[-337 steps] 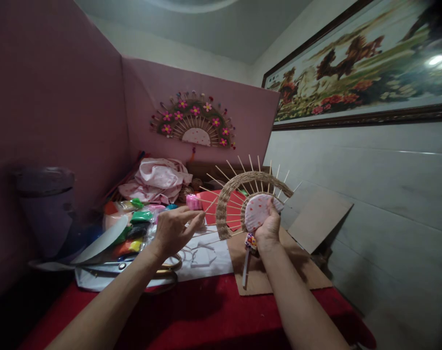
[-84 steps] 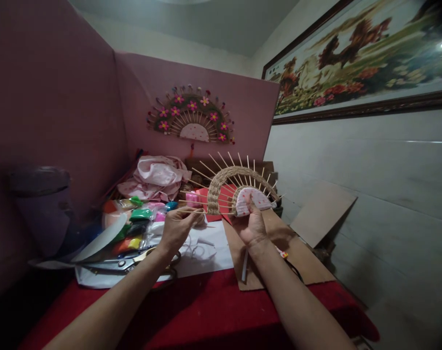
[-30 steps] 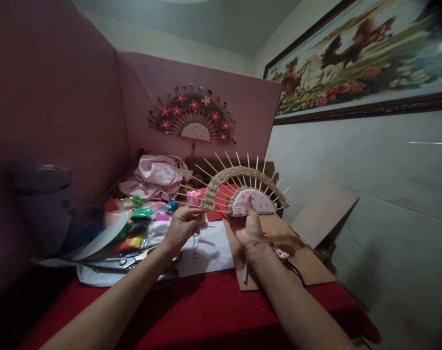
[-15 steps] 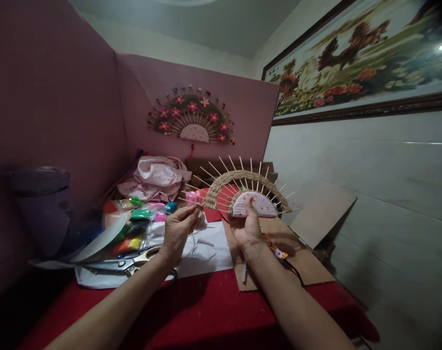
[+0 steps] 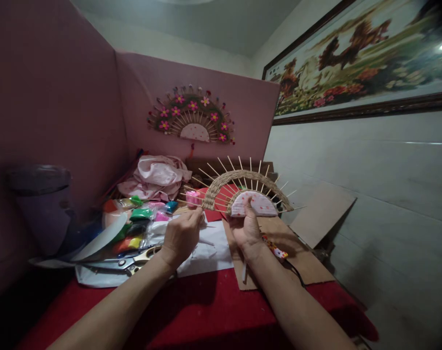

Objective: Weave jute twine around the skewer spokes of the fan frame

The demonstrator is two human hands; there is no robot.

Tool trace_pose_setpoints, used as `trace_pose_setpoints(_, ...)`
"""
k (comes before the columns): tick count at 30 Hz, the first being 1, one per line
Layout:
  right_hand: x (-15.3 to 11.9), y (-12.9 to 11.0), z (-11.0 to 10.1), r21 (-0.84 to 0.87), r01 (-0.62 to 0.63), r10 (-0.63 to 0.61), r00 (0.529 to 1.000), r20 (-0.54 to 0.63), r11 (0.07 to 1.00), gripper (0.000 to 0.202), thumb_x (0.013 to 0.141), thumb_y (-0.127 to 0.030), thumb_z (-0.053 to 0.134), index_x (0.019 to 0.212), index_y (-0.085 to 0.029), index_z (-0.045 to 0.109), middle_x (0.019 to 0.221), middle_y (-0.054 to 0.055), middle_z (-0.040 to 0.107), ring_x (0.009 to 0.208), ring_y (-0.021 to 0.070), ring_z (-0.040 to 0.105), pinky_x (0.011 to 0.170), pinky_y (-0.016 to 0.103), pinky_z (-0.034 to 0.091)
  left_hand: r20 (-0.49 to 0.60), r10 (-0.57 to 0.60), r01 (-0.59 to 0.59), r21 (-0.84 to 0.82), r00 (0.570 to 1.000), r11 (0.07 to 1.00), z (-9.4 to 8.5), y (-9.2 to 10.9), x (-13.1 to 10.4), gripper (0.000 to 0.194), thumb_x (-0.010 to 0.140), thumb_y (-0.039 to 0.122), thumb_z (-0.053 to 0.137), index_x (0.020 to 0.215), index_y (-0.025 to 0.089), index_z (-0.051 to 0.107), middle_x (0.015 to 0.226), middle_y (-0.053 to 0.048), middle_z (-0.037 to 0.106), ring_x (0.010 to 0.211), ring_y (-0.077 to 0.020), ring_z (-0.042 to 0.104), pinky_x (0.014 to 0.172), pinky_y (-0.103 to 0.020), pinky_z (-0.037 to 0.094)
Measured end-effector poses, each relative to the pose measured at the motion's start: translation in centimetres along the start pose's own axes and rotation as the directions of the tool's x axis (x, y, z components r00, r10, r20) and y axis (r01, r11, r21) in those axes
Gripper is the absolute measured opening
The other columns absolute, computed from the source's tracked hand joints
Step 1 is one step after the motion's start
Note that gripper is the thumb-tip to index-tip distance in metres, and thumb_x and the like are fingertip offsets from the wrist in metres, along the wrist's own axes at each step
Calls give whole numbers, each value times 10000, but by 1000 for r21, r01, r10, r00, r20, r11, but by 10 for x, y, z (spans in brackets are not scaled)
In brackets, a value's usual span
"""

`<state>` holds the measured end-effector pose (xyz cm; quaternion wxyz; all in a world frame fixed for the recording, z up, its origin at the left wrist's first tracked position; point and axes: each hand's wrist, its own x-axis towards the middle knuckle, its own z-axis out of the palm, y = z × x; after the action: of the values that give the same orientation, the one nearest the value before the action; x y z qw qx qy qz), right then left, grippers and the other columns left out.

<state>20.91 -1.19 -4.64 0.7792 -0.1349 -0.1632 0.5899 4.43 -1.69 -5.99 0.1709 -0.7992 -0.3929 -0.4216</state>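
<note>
My right hand (image 5: 247,231) holds a half-round fan frame by its padded base (image 5: 259,204), which is covered in white cloth with red dots. The thumb lies on the front of the cloth; the other fingers are behind it. Thin wooden sticks spread out from the base, and a band of woven twine (image 5: 239,176) arches across them. My left hand (image 5: 182,236) is closed in a pinch at the band's lower left end, apparently on the working twine. Its fingertips partly hide what they hold.
Scissors (image 5: 129,263) and colourful clay packets (image 5: 143,214) lie at left, before crumpled pink cloth (image 5: 161,175). Cardboard (image 5: 297,265) and white paper (image 5: 217,253) cover part of the red tablecloth (image 5: 213,311). A flower-decorated fan (image 5: 194,114) hangs on the pink panel.
My left hand has turned, its back now facing me more, and its fingertips have moved closer against the band's left end. The fan frame has shifted and tilted slightly in my right hand.
</note>
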Motion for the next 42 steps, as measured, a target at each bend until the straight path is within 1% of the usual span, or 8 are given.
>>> trace_pose_setpoints(3, 1, 1, -1, -5, 12, -12, 1000, 10, 1000, 252, 661, -371, 711, 784, -194, 583, 632, -45, 667, 524, 101, 610, 491, 209, 508, -30, -17, 17, -18, 999, 1000, 1, 1, 0, 232, 867, 194, 395, 953, 154, 607, 829, -89, 675, 793, -189, 626, 685, -270, 445)
trace_pose_setpoints(8, 2, 1, -2, -1, 9, -9, 1000, -9, 1000, 262, 658, -374, 713, 784, -189, 578, 614, -39, 665, 505, 104, 605, 466, 207, 497, -146, -152, 119, -210, 978, 970, 2, 2, -2, 195, 852, 237, 451, 969, 179, 596, 760, -30, 683, 651, -137, 625, 618, -228, 430)
trace_pose_setpoints(15, 1, 1, -2, -6, -6, 6, 1000, 7, 1000, 279, 642, -383, 724, 777, -188, 577, 610, -41, 662, 506, 105, 604, 475, 214, 500, -147, -107, 62, -282, 983, 957, 0, 6, -2, 181, 845, 212, 449, 933, 155, 597, 726, -38, 677, 643, -138, 623, 634, -234, 436)
trace_pose_setpoints(21, 2, 0, -2, 15, -1, 0, 1000, 5, 1000, 263, 652, -365, 720, 792, -198, 573, 626, -47, 663, 510, 99, 603, 481, 212, 501, -165, -176, 111, -342, 970, 933, 1, 5, -1, 221, 826, 214, 489, 1018, 162, 585, 724, -22, 677, 624, -127, 619, 616, -219, 435)
trace_pose_setpoints(27, 0, -1, 1, 26, 12, -11, 999, -31, 1000, 239, 673, -356, 705, 789, -197, 571, 622, -44, 663, 511, 104, 604, 471, 214, 499, -137, -255, 173, -436, 957, 883, 4, 2, -1, 124, 806, 238, 512, 877, 175, 591, 711, -23, 644, 615, -129, 592, 607, -230, 433)
trace_pose_setpoints(32, 0, -2, 2, 21, -14, 15, 999, -48, 1000, 223, 696, -358, 682, 809, -195, 580, 634, -36, 665, 523, 109, 607, 464, 218, 497, -16, -427, 309, -667, 904, 678, 9, 2, -1, 166, 783, 293, 546, 878, 168, 601, 681, -20, 619, 588, -124, 568, 549, -227, 428)
trace_pose_setpoints(37, 0, -2, -1, 0, -45, 45, 999, -15, 999, 212, 690, -343, 682, 817, -201, 587, 660, -34, 665, 541, 117, 607, 465, 234, 499, 154, -534, 369, -872, 831, 323, 5, 4, 8, 216, 709, 331, 629, 797, 135, 642, 498, 38, 518, 395, -62, 412, 401, -197, 334)
trace_pose_setpoints(42, -4, -2, 2, -37, -103, 104, 995, 14, 994, 188, 692, -326, 679, 797, -202, 586, 626, -40, 654, 508, 127, 594, 434, 251, 491, 366, -493, 446, -894, 789, 50, -3, 2, 15, 200, 613, 280, 708, 711, 125, 630, 577, -7, 606, 502, -99, 534, 505, -230, 436)
